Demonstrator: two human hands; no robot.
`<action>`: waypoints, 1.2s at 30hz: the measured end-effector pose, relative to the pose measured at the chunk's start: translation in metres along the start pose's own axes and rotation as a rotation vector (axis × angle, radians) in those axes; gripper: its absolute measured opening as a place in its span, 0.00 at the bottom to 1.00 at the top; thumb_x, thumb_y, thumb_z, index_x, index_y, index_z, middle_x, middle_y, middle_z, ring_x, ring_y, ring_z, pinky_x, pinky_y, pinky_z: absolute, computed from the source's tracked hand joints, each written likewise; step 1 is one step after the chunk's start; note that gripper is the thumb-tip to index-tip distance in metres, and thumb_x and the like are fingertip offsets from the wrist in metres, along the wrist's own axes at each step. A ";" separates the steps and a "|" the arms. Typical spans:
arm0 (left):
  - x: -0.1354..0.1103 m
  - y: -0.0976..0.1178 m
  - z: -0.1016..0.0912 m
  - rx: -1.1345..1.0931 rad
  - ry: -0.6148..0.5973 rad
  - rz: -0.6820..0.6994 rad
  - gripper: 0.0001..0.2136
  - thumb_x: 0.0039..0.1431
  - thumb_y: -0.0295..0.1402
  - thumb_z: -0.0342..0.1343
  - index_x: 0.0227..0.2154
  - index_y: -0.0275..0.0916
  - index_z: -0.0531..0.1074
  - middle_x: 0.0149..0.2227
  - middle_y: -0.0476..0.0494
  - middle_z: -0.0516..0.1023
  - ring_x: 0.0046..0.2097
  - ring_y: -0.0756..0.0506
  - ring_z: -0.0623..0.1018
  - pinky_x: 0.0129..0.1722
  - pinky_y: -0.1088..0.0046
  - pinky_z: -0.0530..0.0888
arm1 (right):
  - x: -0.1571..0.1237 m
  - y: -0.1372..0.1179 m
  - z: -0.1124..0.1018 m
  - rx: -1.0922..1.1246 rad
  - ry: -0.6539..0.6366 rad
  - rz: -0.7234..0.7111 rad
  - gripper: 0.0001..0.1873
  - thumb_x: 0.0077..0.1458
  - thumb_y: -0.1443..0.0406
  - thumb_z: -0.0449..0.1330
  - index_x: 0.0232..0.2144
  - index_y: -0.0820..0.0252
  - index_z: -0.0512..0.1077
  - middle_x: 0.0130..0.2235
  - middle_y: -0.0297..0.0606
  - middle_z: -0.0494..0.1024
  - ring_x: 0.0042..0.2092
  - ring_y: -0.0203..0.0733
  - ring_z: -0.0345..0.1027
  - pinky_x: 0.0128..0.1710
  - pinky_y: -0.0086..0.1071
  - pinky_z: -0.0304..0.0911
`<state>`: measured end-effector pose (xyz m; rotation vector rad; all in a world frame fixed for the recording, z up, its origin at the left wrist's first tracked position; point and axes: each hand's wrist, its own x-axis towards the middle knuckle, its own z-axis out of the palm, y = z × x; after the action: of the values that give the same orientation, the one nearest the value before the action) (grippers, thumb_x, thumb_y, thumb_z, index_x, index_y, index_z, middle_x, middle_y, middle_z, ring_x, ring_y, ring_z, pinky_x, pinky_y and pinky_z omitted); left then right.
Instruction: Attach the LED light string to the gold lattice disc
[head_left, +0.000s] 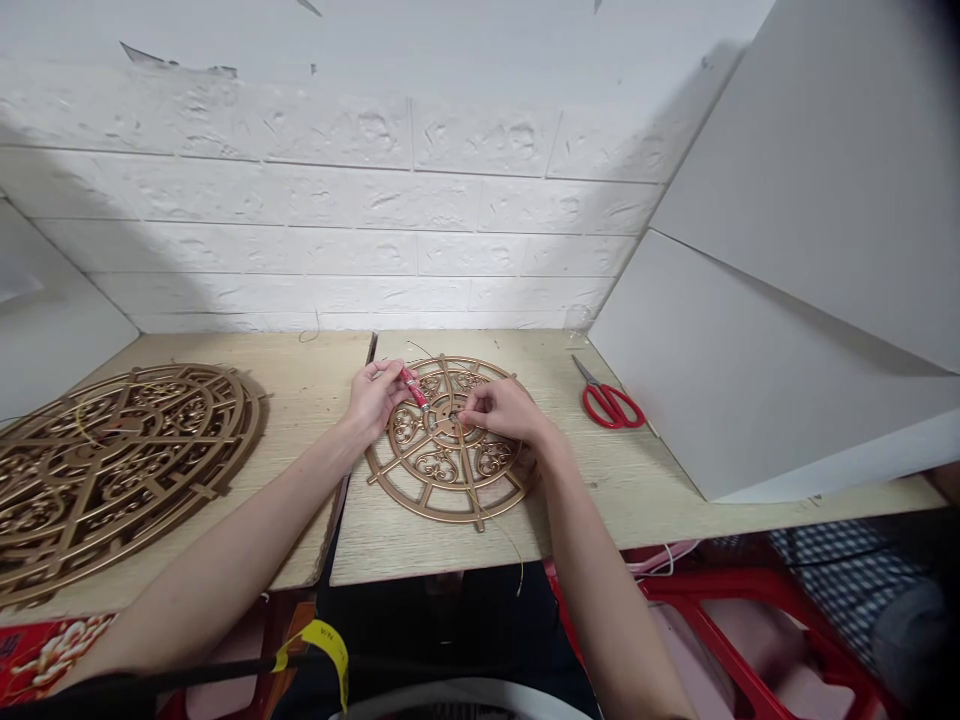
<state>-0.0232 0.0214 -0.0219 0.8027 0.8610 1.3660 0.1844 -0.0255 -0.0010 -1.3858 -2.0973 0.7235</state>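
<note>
A round gold-coloured openwork frame (448, 514) with scrollwork lies flat on the table in front of me. My left hand (375, 398) is closed round a slim red patterned tube with a silvery tip (414, 386); its tip points down at the frame's middle. Thumb and forefinger of my right hand (499, 410) are pinched just above the frame's hub, on what looks like a thin yellowish thread (517, 560). The thread trails across the frame toward the table's front edge. Fine detail between the fingertips is too small to make out.
Several similar gold frames (217, 488) lie stacked at the left. Red-handled scissors (611, 405) rest on the table (622, 500) at the right, beside a white panel (720, 400). A white brick-patterned wall (337, 220) stands behind. Red chairs (720, 600) show below.
</note>
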 end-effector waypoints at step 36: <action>-0.001 0.001 0.001 0.019 -0.002 0.021 0.07 0.50 0.27 0.58 0.28 0.34 0.64 0.26 0.40 0.76 0.29 0.47 0.77 0.29 0.70 0.75 | -0.001 0.007 -0.005 0.019 -0.131 -0.025 0.07 0.50 0.74 0.58 0.32 0.65 0.74 0.30 0.35 0.76 0.30 0.35 0.68 0.30 0.26 0.58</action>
<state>-0.0229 0.0204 -0.0202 0.8297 0.8678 1.3768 0.1924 -0.0233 -0.0021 -1.3317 -2.1981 0.8425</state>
